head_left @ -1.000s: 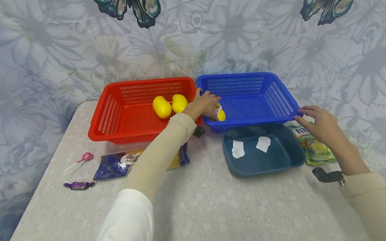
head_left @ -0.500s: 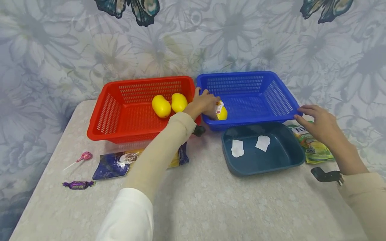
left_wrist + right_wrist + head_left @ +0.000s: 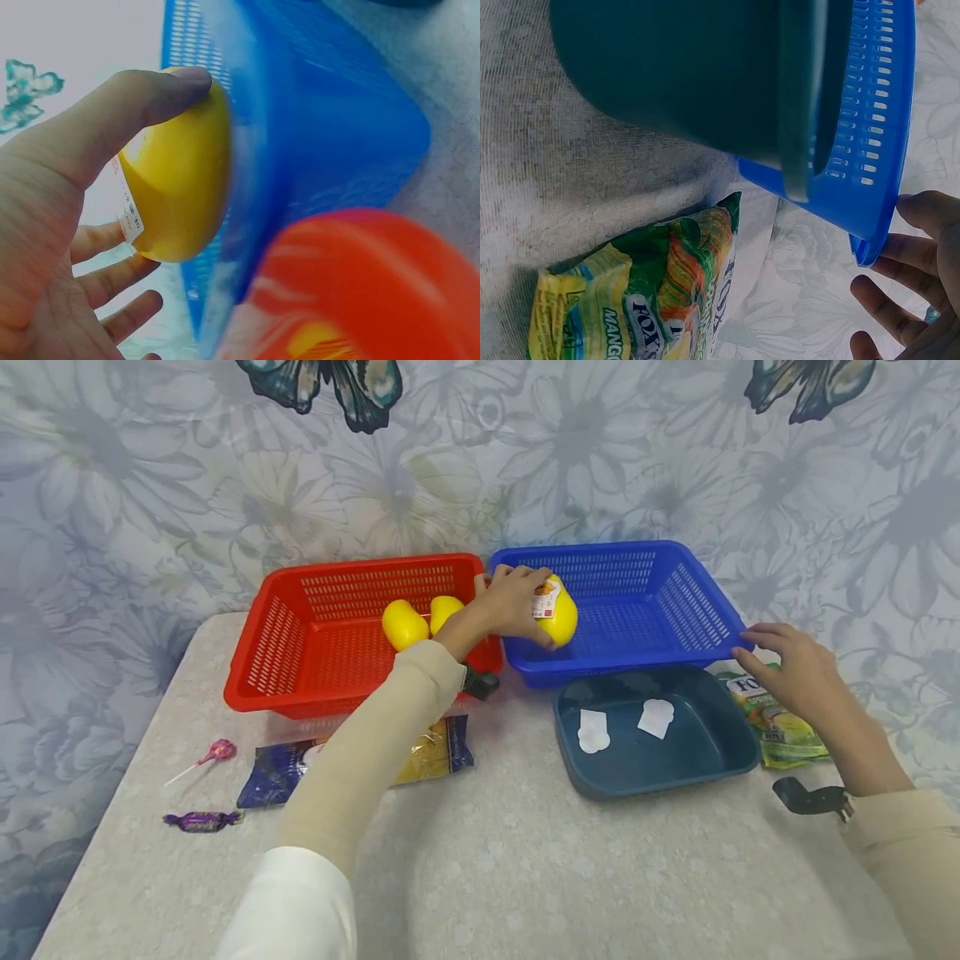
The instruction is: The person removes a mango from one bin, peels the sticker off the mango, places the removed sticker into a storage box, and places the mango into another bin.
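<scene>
My left hand (image 3: 513, 602) holds a yellow mango (image 3: 561, 617) with a white printed label over the left end of the blue basket (image 3: 622, 665). In the left wrist view the thumb presses across the top of the mango (image 3: 184, 172) while the fingers lie behind it. Two more yellow mangoes (image 3: 405, 625) lie in the red basket (image 3: 300, 702), one partly covered by my left wrist. At the blue basket's right corner, my right hand (image 3: 802, 672) pinches the rim between thumb and forefinger; its other fingers are spread in the right wrist view.
A dark teal tub (image 3: 705, 727) with two white paper pieces (image 3: 656, 718) stands before the blue basket. Right of it lies a green-yellow Fox's candy bag (image 3: 652, 285). A blue-gold packet (image 3: 435, 752), a lollipop (image 3: 221, 749) and a purple wrapped candy (image 3: 202, 821) lie front left.
My left hand has lifted the mango from the blue basket's floor to about rim height, drawing back slightly. My right hand has stayed at the basket's corner.
</scene>
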{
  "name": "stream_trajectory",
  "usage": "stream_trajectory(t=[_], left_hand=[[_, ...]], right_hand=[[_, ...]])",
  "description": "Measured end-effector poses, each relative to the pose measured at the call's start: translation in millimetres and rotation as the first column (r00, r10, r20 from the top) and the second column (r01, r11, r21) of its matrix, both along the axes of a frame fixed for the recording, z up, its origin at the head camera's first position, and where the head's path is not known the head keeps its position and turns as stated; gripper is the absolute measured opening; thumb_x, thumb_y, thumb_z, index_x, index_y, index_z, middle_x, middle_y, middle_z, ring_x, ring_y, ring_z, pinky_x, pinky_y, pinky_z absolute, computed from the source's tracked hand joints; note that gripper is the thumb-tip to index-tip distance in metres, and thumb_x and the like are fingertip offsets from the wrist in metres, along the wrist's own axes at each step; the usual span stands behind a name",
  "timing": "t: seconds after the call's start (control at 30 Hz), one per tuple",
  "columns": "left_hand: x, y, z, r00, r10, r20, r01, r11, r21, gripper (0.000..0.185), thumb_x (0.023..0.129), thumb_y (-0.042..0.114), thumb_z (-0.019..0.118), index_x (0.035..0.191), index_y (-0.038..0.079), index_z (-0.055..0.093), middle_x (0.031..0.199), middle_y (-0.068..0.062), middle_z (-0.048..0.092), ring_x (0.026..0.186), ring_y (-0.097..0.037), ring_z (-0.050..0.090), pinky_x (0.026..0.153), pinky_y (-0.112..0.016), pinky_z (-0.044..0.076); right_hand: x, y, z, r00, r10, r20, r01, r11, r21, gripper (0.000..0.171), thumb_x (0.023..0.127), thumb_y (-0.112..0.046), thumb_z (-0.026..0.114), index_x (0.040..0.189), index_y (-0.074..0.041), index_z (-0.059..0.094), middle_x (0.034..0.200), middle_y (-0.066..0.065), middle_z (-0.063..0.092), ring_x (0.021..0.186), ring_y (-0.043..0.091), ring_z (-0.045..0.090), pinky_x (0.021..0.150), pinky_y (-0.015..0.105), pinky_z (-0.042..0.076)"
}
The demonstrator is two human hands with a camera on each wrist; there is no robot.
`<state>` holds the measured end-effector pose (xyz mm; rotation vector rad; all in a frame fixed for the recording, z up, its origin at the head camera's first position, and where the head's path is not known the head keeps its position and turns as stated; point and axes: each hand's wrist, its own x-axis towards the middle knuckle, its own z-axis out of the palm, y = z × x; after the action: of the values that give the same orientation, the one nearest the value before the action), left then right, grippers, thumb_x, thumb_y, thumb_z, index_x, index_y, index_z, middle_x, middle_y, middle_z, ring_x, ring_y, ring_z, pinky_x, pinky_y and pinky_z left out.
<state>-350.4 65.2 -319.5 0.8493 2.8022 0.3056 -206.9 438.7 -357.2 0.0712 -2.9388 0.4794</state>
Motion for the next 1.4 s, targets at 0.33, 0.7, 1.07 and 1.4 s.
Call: stream_trajectory(t=[0.33, 0.7, 1.07, 1.4], left_hand=[[28.2, -23.7, 19.4, 0.992, -0.092, -0.086, 0.098, 0.993, 0.067, 0.109, 0.072, 0.062, 0.077, 0.158, 0.021, 0.026, 0.155, -0.004, 0.035, 0.133, -0.030, 0.028, 0.096, -0.049, 0.029], [62.8, -62.1, 23.3, 0.988, -0.097, -0.120, 0.123, 0.965, 0.231, 0.109, 0.068, 0.060, 0.083, 0.157, 0.024, 0.031, 0.154, -0.002, 0.037, 0.134, -0.029, 0.029, 0.095, -0.048, 0.028], [106.0, -94.5, 16.9, 0.983, -0.095, -0.154, 0.134, 0.954, 0.270, 0.109, 0.069, 0.059, 0.083, 0.157, 0.023, 0.030, 0.155, -0.002, 0.036, 0.136, -0.027, 0.029, 0.103, -0.052, 0.025], [127.3, -116.2, 9.2, 0.983, -0.091, -0.159, 0.135, 0.947, 0.291, 0.110, 0.067, 0.056, 0.086, 0.157, 0.022, 0.032, 0.154, -0.004, 0.037, 0.136, -0.029, 0.029, 0.103, -0.054, 0.027]], right_hand=[[0.3, -3.0, 2.6, 1.000, -0.014, 0.008, 0.014, 1.000, -0.004, 0.051, 0.104, -0.032, 0.053, 0.131, 0.011, 0.055, 0.138, 0.034, 0.046, 0.127, 0.058, 0.038, 0.101, 0.075, 0.025], [2.1, -4.8, -0.1, 0.999, 0.023, -0.042, -0.022, 1.000, 0.012, 0.047, 0.103, -0.027, 0.056, 0.127, 0.013, 0.058, 0.135, 0.034, 0.049, 0.123, 0.058, 0.042, 0.095, 0.073, 0.032], [7.2, -8.9, -2.7, 0.999, 0.017, -0.043, -0.017, 1.000, 0.009, 0.046, 0.103, -0.026, 0.056, 0.125, 0.015, 0.057, 0.133, 0.036, 0.049, 0.120, 0.059, 0.043, 0.095, 0.074, 0.033], [5.6, -9.8, -0.4, 0.999, -0.025, 0.026, 0.025, 1.000, 0.003, 0.053, 0.105, -0.033, 0.050, 0.131, 0.014, 0.053, 0.137, 0.037, 0.043, 0.125, 0.059, 0.037, 0.100, 0.074, 0.028]])
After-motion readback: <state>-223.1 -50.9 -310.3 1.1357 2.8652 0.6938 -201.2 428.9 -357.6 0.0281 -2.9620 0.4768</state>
